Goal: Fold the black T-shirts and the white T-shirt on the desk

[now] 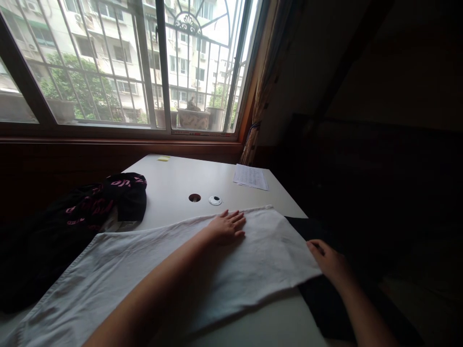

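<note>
A white cloth garment lies spread across the white table, running from the lower left to the right edge. My left hand rests flat on its upper part with the fingers spread. At the garment's right end, my right hand pinches the corner of the cloth between thumb and fingers. Shallow creases run over the fabric, mostly on the left. Beneath its right end, a dark cloth hangs over the table's edge.
A black garment with pink lettering is heaped at the left. Papers, a yellow note, a round hole and a round cover are toward the back. Behind stands a barred window with a curtain.
</note>
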`<action>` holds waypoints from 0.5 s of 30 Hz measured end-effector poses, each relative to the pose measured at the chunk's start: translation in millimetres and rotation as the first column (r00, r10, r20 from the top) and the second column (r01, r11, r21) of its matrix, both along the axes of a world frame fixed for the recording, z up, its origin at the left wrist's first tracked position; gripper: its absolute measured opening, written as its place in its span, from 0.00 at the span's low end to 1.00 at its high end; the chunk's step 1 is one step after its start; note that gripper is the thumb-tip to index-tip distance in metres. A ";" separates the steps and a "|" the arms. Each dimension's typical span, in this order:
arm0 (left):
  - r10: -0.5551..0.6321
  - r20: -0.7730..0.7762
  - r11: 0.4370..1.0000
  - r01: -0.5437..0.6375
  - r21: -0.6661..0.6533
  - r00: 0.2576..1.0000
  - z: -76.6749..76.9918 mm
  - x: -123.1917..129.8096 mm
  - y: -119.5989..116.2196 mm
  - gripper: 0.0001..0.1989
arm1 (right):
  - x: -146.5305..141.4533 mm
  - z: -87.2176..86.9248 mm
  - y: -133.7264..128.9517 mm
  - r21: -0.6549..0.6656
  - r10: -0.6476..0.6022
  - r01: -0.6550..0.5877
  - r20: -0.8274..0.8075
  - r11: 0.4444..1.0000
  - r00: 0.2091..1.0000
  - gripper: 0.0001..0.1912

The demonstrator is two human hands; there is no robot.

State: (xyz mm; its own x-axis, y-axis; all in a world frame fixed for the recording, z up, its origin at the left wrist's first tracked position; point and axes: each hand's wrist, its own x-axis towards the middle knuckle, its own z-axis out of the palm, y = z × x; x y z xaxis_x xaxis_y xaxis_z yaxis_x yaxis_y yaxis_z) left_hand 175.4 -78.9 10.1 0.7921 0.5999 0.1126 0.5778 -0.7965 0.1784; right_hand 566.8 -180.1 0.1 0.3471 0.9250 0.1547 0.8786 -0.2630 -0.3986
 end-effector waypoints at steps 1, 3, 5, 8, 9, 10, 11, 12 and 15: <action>-0.028 -0.009 1.000 0.028 -0.005 1.000 1.1 -11.5 -0.9 0.33 | 0.0 0.2 0.2 0.001 0.000 0.000 0.001 1.000 1.000 0.25; -0.093 -0.032 0.996 0.092 -0.018 0.995 3.9 -37.2 -3.3 0.32 | 0.2 0.2 0.8 -0.001 -0.004 0.004 0.001 1.000 1.000 0.25; -0.119 -0.052 0.993 0.118 -0.030 0.992 7.1 -63.7 -6.6 0.31 | 1.1 -0.7 1.5 -0.005 0.001 -0.001 -0.006 1.000 1.000 0.26; -0.104 -0.065 0.994 0.102 -0.039 0.992 12.1 -97.9 -13.5 0.31 | 4.0 -3.9 2.8 -0.010 0.011 -0.011 -0.012 1.000 1.000 0.26; -0.098 -0.069 0.995 0.095 -0.040 0.993 13.7 -106.8 -16.3 0.31 | 5.1 -5.1 3.3 -0.011 0.014 -0.014 -0.009 1.000 1.000 0.26; -0.092 -0.076 0.995 0.089 -0.039 0.993 15.4 -114.6 -19.4 0.31 | 6.0 -6.1 3.7 -0.013 0.016 -0.016 -0.004 1.000 1.000 0.26; -0.088 -0.085 0.996 0.085 -0.037 0.992 17.0 -121.4 -22.6 0.31 | 6.6 -6.8 4.0 -0.013 0.018 -0.018 0.003 1.000 1.000 0.27; -0.085 -0.097 0.996 0.082 -0.032 0.992 18.5 -127.6 -26.1 0.30 | 6.8 -7.1 4.2 -0.014 0.018 -0.018 0.009 1.000 1.000 0.26; -0.074 -0.122 0.997 0.074 -0.009 0.990 21.9 -145.2 -37.0 0.30 | 5.6 -6.4 4.2 -0.009 0.018 -0.018 0.016 1.000 1.000 0.25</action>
